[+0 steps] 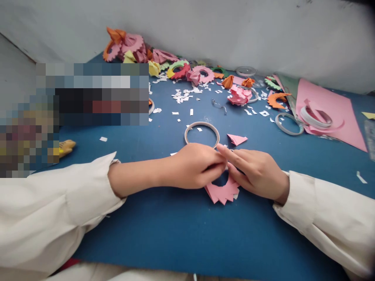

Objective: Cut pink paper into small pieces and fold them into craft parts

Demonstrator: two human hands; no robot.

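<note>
Blue tabletop (164, 234) spreads under and around the left hand (193, 166) and right hand (258, 175), matte, running to the near edge below them. Far beyond both hands a plain grey-white wall (205, 31) meets the table's back edge, slanting down to the right. Up and left of the left hand a second wall face (14, 66) joins at a corner seam. Dark scuffs (301, 4) high on the wall, far beyond the right hand. Light soft, even

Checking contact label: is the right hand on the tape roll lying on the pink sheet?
No: the right hand meets the left hand on the pink paper ring, far from the tape roll on the pink sheet.
</note>
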